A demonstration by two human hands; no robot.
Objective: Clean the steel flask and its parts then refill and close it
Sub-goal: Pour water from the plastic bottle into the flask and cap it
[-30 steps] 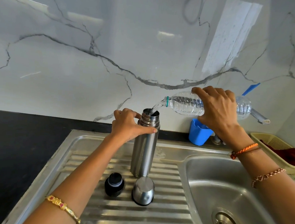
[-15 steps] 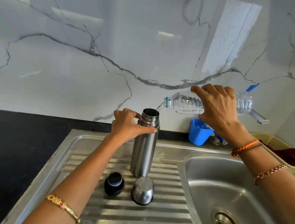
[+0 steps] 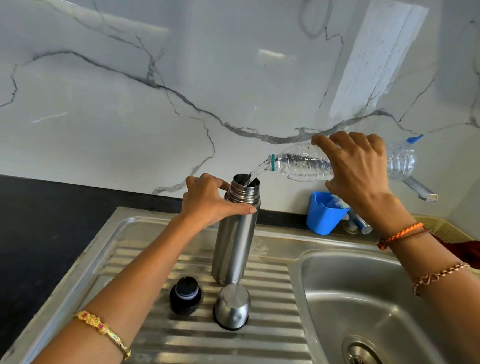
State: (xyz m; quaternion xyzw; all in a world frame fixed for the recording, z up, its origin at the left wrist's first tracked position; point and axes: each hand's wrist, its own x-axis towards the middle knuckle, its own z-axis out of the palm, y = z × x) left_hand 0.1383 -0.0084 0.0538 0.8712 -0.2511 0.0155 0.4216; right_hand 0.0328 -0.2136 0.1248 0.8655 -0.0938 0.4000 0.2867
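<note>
Flask [image 3: 235, 239] upright, mid-frame on drainboard [image 3: 219, 352], left hand [image 3: 208, 202] gripping neck. Right hand [image 3: 354, 168] grips bottle [image 3: 300, 168] lying near-horizontal, mouth left, just above-right of flask opening; water streaming in.

tap [image 3: 422, 190]: base hidden by right hand [image 3: 354, 168] | yellow basket [image 3: 456, 232]: cut by edge
</note>
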